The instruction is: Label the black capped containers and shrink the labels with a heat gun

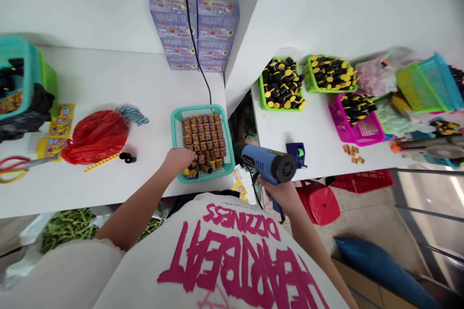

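A turquoise plastic basket [175,128] holds rows of small labelled brown-and-yellow jars [203,137]. Most stand in neat lines; a few at the near edge lie tilted, with black and yellow showing. My left hand [180,159] reaches over the basket's left rim with curled fingers at the near-left jars; what it grips there is hidden. In my right hand [281,193] is a blue heat gun [263,160], held by its handle just right of the basket. Its nozzle points left toward the jars.
Stacked purple boxes [195,31] stand behind the basket. Leftward lie a red plastic bag [103,137], scissors [27,165] and two small black caps [127,157]. Across a gap, the right table bears a tape dispenser [296,154], a green basket [261,91] and a magenta basket [366,133].
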{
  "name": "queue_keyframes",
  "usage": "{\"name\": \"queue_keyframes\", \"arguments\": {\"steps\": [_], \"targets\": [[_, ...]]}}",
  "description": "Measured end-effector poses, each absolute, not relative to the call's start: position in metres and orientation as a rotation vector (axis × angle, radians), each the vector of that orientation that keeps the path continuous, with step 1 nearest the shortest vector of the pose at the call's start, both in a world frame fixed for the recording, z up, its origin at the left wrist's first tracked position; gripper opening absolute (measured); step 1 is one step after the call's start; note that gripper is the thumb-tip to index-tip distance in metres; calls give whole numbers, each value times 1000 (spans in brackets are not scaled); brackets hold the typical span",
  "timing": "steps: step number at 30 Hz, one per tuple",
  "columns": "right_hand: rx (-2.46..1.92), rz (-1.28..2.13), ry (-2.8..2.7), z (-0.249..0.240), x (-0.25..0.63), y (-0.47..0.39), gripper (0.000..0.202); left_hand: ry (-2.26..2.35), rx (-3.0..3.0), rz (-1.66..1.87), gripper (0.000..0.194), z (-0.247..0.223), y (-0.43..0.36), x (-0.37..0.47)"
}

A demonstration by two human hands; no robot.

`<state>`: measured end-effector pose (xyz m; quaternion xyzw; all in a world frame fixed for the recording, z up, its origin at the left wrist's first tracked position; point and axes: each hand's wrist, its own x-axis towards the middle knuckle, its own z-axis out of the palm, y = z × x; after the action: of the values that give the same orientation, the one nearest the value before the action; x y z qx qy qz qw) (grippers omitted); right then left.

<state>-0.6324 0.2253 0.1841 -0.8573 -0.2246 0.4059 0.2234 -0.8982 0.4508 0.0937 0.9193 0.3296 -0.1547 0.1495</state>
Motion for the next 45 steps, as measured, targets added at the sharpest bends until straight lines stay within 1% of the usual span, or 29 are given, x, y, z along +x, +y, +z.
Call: {"name": "queue_keyframes", "arguments": {"steps": [3,6,10,12,15,20,25,28,31,34,36,38,40,42,45], "targets": [[-2378,930,-523,190,-628,219,36,742,2681,-369,37,70,428,-851],[-2355,840,-467,195,-625,219,38,507,2699,-309,44,47,415,-819],[-2329,871,-514,199,-627,222,37,432,2707,-291,42,34,416,-827],[-2320,934,-550,197,-630,223,37,483,2716,-275,37,40,419,-848],[-2328,1038,-575,188,-635,225,35,579,2722,-236,32,60,425,-889],[-2363,1238,-682,168,-645,239,29,875,2704,-143,38,93,427,-948],[-2281,1391,-627,152,-666,259,26,1192,2601,-106,38,100,418,-982],[-2250,1411,-640,148,-674,267,25,1265,2543,-73,38,103,417,-992],[-2317,1359,-739,157,-670,269,26,1320,2536,-29,38,108,422,-994],[-2450,1266,-827,175,-656,264,27,1253,2609,-38,40,108,431,-976],[-2513,1203,-840,188,-644,258,28,1064,2653,-125,40,101,434,-948],[-2544,1109,-828,198,-634,251,27,816,2661,-213,37,87,433,-910],[-2559,913,-824,205,-626,246,25,612,2661,-243,32,69,428,-871],[-2574,731,-811,210,-622,242,28,477,2660,-260,34,51,422,-841],[-2586,744,-667,212,-622,236,26,417,2655,-313,39,33,416,-830]]}}
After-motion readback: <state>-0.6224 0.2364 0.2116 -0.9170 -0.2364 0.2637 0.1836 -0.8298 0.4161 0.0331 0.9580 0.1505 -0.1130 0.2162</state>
